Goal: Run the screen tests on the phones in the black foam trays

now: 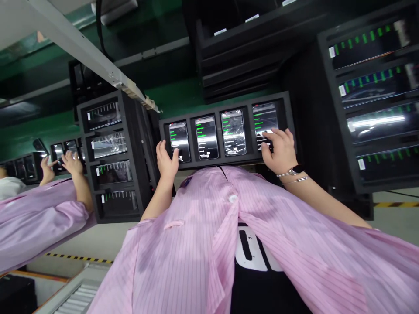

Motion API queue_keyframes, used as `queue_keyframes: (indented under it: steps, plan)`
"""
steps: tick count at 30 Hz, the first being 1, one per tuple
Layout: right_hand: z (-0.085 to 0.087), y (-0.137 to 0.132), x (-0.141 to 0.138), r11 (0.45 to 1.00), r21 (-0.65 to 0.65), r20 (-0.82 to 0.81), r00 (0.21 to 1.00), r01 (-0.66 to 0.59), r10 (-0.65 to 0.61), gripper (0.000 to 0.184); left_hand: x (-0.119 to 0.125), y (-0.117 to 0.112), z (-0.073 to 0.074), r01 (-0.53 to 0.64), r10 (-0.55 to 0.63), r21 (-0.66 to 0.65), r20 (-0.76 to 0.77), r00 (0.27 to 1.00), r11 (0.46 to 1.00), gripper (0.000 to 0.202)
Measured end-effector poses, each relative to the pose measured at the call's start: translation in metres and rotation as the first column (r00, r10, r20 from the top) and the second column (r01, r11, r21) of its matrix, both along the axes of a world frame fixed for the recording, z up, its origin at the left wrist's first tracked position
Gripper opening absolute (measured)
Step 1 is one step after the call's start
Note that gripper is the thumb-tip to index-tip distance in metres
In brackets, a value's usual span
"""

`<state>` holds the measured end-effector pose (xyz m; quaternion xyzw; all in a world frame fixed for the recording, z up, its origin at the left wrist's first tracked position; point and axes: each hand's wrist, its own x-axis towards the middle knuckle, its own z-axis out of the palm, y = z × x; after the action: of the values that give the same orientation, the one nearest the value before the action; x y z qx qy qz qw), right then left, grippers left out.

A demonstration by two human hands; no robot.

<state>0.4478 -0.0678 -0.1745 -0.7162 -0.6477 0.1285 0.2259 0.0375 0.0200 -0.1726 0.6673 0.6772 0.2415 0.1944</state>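
A black foam tray (193,165) lies in front of me with several smartphones in its slots, their dark screens lit with green and white text. At its left end my left hand (166,160) has its fingers spread, the thumb over the lower part of the leftmost phone (179,135). My right hand (279,150) is at the right end, fingers stretched, with fingertips at the screen of the rightmost phone (266,117). Between the hands sit two more phones, one (206,137) left of centre and one (233,132) right of it. Neither hand grips anything.
Stacked trays of phones stand at the left (119,117) and right (337,109). More black trays (238,65) are piled behind. A grey metal bar (88,52) slants overhead toward my tray. Further left, a co-worker's hands (72,163) are over another tray.
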Motion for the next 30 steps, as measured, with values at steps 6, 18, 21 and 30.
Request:
queue_keyframes:
  steps: [6,18,21,30]
  plan:
    - [0.010,0.012,-0.043,0.973,-0.017,-0.064,0.971,-0.231,0.230,0.050,0.001,-0.003,-0.002,-0.016,0.016,0.015,0.016,1.000,1.000,0.069]
    - [0.017,0.047,-0.109,0.867,-0.014,-0.100,0.863,-0.498,0.495,0.054,0.005,-0.007,-0.005,-0.016,0.016,0.020,-0.008,1.000,1.000,0.067]
    - [0.010,0.053,-0.120,0.865,-0.034,-0.115,0.861,-0.501,0.495,0.057,0.005,-0.011,-0.003,-0.008,0.009,0.015,-0.016,1.000,1.000,0.061]
    - [-0.002,0.021,-0.052,0.970,0.027,-0.105,0.965,-0.240,0.242,0.063,0.007,-0.014,-0.002,0.027,-0.027,-0.035,-0.013,1.000,0.999,0.054]
